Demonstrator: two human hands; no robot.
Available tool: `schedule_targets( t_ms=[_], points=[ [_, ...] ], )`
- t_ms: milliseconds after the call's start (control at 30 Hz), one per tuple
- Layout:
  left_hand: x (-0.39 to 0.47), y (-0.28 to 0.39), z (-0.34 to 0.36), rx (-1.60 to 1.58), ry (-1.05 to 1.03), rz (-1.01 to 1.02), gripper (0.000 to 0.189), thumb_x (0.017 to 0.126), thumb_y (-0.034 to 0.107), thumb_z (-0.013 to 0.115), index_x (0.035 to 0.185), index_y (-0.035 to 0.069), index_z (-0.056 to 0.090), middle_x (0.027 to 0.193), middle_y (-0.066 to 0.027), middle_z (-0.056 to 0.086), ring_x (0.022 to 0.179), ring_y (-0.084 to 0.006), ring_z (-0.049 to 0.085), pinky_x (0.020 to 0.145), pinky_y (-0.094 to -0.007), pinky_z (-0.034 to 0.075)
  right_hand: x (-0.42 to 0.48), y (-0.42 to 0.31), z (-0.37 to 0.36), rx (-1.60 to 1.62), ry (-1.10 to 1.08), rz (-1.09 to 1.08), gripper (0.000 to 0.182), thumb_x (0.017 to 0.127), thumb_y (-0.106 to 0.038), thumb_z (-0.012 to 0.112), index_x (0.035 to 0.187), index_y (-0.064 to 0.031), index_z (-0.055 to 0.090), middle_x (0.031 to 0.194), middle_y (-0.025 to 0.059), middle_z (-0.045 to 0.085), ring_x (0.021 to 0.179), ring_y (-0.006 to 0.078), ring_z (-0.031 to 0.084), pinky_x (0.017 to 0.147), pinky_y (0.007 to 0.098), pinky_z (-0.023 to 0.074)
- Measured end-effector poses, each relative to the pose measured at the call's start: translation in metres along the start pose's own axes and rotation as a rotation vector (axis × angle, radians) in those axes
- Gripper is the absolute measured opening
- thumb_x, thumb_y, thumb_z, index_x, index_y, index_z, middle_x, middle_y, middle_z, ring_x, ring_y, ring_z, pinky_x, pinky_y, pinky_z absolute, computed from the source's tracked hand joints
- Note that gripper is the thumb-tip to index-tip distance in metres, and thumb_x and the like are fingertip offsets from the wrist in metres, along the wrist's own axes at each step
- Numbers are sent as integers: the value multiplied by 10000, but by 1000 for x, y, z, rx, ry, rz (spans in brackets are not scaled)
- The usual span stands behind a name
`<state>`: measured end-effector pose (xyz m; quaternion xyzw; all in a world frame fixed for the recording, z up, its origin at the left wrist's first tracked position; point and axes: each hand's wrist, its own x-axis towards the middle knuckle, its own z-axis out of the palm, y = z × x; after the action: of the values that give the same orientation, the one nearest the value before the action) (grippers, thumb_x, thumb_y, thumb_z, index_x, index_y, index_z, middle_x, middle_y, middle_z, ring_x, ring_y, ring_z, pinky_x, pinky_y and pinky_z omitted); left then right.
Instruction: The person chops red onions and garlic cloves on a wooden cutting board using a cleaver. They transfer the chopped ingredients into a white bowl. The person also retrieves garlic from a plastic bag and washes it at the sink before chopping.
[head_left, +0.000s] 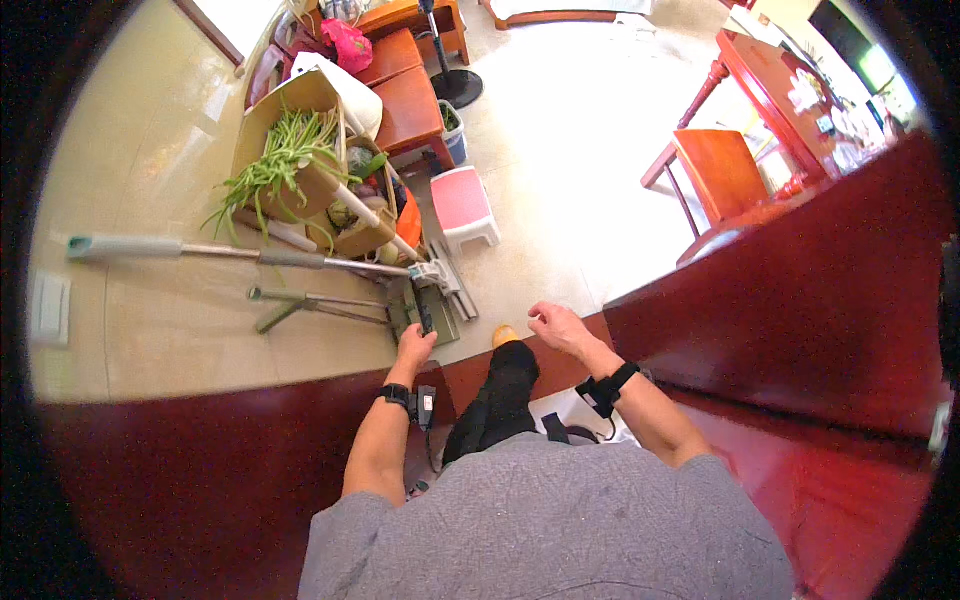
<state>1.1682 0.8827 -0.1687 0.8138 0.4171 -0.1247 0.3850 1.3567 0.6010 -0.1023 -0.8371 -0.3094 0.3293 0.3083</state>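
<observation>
My left hand (416, 349) hangs with fingers loosely bent, and I see nothing in it. From above it overlaps the near edge of a green dustpan (448, 328); I cannot make out any contact. A brush with a green handle (279, 319) stands with the dustpan against the wall. Beside them leans a flat squeeze mop (292, 259) with a metal pole and a grey-white head. My right hand (559, 328) is held out past the doorway's threshold, fingers curled but apart, with nothing visible in it. A yellow shoe tip (505, 335) shows between the hands.
Dark red door panels (772, 300) flank me. Ahead on the left are a pink-topped step stool (463, 201), a cardboard box (296, 97) with long green vegetables (289, 154), and a wooden bench (409, 109). A wooden chair (720, 172) and table (780, 97) stand right.
</observation>
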Motion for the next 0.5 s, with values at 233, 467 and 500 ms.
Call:
schedule_targets(
  t_ms=[233, 467, 500],
  points=[
    [155, 77, -44, -30, 119, 150, 520, 822, 335, 668, 1188, -16, 552, 1050, -225, 649, 998, -377, 613, 858, -429, 479, 158, -34, -32, 35, -52, -60, 336, 848, -271, 578, 1080, -35, 639, 970, 198, 682, 930, 354, 653, 845, 420, 513],
    [297, 122, -88, -243, 376, -73, 641, 855, 292, 674, 1338, -57, 440, 1241, -224, 583, 1103, -318, 587, 917, -381, 465, 320, -35, -28, 163, -149, -107, 315, 836, -237, 593, 1058, -16, 627, 984, 201, 681, 929, 362, 650, 832, 426, 512],
    [322, 121, -95, -293, 383, -176, 683, 876, 297, 679, 1389, -49, 390, 1292, -196, 558, 1082, -280, 586, 879, -373, 478, 345, -35, -28, 168, -179, -121, 316, 834, -236, 596, 1057, -14, 624, 985, 200, 681, 930, 362, 650, 833, 427, 512]
  ],
)
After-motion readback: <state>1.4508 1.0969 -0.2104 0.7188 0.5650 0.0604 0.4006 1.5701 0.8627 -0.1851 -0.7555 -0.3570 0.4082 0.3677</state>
